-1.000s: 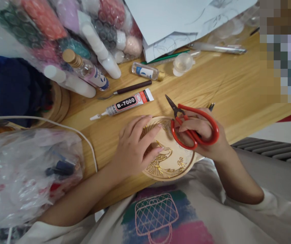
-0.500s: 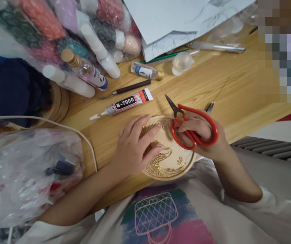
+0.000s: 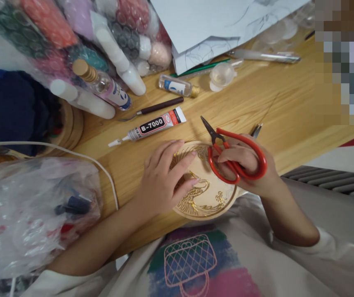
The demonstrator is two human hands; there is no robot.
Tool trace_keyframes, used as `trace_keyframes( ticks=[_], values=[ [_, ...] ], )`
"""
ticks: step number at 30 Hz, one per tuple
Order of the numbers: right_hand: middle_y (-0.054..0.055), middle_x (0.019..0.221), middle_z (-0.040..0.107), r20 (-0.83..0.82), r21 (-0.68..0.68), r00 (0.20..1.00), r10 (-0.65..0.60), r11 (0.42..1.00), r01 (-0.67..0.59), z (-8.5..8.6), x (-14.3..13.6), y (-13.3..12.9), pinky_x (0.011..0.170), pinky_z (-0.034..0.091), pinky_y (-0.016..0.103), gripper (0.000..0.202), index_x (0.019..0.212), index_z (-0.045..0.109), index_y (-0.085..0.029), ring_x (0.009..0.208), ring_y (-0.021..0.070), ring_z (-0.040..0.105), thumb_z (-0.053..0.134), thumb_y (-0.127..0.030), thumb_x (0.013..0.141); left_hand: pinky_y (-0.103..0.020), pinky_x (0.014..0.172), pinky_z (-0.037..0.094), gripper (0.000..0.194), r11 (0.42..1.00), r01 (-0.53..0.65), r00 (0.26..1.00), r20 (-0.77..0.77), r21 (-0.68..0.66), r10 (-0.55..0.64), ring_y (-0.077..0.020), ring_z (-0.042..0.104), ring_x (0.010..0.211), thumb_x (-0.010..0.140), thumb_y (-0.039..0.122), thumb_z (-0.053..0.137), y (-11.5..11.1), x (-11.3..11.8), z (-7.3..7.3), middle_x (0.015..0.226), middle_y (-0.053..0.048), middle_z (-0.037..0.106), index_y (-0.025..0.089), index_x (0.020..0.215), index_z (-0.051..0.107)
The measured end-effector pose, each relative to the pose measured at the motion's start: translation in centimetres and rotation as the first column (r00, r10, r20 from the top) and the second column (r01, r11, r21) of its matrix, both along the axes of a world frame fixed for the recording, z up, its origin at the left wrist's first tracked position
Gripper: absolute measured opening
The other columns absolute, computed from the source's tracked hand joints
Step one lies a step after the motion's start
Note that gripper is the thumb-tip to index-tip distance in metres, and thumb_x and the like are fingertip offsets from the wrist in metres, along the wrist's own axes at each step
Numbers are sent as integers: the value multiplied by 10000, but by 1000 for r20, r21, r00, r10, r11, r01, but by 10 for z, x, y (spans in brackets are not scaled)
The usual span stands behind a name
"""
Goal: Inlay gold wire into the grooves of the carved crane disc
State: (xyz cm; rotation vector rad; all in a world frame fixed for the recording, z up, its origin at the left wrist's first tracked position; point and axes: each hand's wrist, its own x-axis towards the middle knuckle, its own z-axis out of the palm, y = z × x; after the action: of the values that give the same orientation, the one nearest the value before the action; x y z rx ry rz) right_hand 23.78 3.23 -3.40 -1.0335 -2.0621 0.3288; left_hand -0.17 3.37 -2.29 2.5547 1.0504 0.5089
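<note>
Left hand (image 3: 164, 177): laid, fingers apart, on round cream disc (image 3: 212, 194) patterned in gold
Right hand (image 3: 248, 159): clamped around red-handled, dark-bladed scissors (image 3: 261, 159)
Disc: set at near edge of brown wooden surface (image 3: 232, 103)

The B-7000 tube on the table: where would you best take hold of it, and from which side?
Probably by the printed middle of the tube, reaching down from above and the near side. It lies on the table with that part uncovered, while the narrow white tip points left and the dark-handled tool lies close along the far side.
</note>
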Motion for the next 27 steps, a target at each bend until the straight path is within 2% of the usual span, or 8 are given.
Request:
trace_keyframes(
  ticks=[11,27],
  values=[
    [-11,825,706,37,39,999,-15,999,14,-1,1,-1,597,484,328,127,933,578,-265,711,175,629,648,-177,874,-548,1052,422,413,1000,5,1000,6,0,-5,-363,489,1289,962,352,570,0,0,1,1392,-201,502,145,1319,558],
    [-12,824,669,27,26,999,-22,999,21,-1,0,0,662,470,319,93,924,594,-252,744,166,615,640,-177,894,-556,1049,421,417,1000,8,1000,-8,-2,-8,-372,500,1282,961,348,572,0,0,2,1387,-212,505,140,1323,554]
  ],
)
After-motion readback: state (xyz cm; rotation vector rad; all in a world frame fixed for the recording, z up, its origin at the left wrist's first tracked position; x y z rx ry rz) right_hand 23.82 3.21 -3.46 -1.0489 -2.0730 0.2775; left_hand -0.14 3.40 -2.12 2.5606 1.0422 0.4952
